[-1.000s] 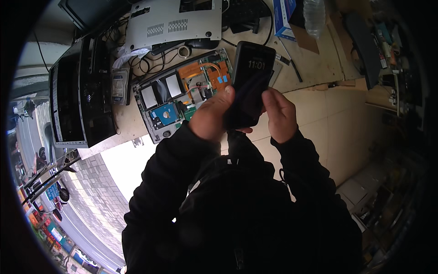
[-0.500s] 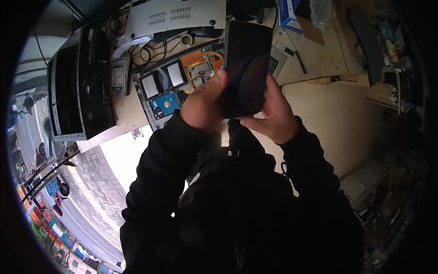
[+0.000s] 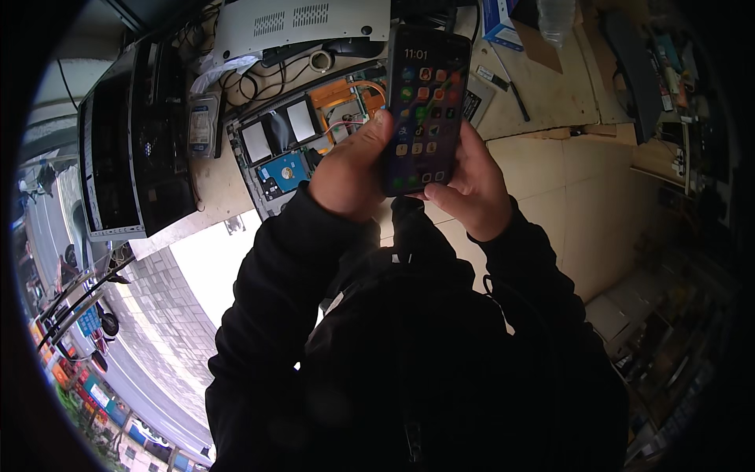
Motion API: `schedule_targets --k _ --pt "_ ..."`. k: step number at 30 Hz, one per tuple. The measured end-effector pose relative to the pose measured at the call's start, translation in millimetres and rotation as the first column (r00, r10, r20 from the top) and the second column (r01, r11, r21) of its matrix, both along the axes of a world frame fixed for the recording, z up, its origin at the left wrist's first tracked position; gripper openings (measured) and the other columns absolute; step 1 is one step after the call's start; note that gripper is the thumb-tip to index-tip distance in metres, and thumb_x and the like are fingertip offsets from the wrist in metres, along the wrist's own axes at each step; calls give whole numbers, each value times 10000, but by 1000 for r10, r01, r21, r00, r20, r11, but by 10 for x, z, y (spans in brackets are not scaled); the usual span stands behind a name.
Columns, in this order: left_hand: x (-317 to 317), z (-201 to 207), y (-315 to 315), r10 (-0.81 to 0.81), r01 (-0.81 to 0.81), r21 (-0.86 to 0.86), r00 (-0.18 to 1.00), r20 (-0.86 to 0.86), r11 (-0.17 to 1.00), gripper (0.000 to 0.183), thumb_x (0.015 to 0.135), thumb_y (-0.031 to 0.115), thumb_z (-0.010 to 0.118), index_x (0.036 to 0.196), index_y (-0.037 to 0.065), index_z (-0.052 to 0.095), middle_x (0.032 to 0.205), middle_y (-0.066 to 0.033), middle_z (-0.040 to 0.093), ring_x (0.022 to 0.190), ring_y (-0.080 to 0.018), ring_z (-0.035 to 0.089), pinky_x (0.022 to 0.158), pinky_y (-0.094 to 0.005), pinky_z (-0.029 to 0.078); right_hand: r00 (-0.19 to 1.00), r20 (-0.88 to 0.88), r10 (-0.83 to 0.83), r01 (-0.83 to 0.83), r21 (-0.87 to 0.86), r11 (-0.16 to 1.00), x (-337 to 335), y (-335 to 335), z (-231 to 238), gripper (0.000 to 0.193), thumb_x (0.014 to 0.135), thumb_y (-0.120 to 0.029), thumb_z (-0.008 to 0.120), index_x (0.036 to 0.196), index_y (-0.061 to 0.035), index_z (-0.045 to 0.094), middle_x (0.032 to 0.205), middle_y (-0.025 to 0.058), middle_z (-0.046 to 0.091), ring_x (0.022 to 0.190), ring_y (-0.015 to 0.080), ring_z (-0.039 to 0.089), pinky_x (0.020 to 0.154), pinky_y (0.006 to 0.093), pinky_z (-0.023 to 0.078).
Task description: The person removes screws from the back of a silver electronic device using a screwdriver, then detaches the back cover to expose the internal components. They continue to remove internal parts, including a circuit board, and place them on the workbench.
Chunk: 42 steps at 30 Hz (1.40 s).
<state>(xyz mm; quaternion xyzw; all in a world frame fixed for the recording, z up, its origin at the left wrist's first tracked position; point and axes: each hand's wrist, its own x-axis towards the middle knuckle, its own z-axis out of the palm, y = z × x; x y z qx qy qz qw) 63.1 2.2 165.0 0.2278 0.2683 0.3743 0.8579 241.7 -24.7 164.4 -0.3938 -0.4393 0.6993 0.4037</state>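
Note:
A dark smartphone is held upright between my two hands, its screen lit with rows of app icons. My left hand grips its left edge, the thumb lying along the side. My right hand wraps the right edge from behind, with its thumb at the bottom corner of the screen. Behind the phone and to the left lies an opened laptop chassis with copper-coloured heat pipes and a blue hard drive. The phone and my left hand cover part of this chassis.
A silver laptop base panel lies at the back. Further left stand a black computer case and a boxed drive. A screwdriver, a memory module and a blue box rest on the bench at right.
The phone's screen has gone from dark to a lit home screen. My right thumb has shifted slightly onto the lower corner of the screen, and both hands still hold the phone.

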Motion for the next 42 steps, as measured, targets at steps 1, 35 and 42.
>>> schedule_targets --k 1,35,42 --pt "-2 -15 0 -1 1 1 1000 11 1000 562 993 437 328 1385 34 332 1261 -192 526 1085 -314 596 855 -461 538 1000 -4 2 -2 -12 1000 5 1 -6 728 787 48 518 1424 24 166 1244 173 492 1137 237 553 959 372 480" --pt "-875 -133 -1279 390 -503 -29 703 -595 864 397 1016 260 395 1204 -78 485 920 -154 638 731 -224 646 610 -295 532 972 163 168 -109 -319 942 -208 -135 -293 512 953 -350 447 1320 8 428 853 30 600 572 43 465 480 198 312" --pt "-1194 263 -811 405 -463 106 614 -678 880 344 1012 211 397 1153 -75 527 765 -97 600 608 -171 572 544 -271 481 970 69 233 -211 -233 949 -487 271 223 574 955 -256 421 1409 39 229 1097 155 538 774 206 638 523 339 541"
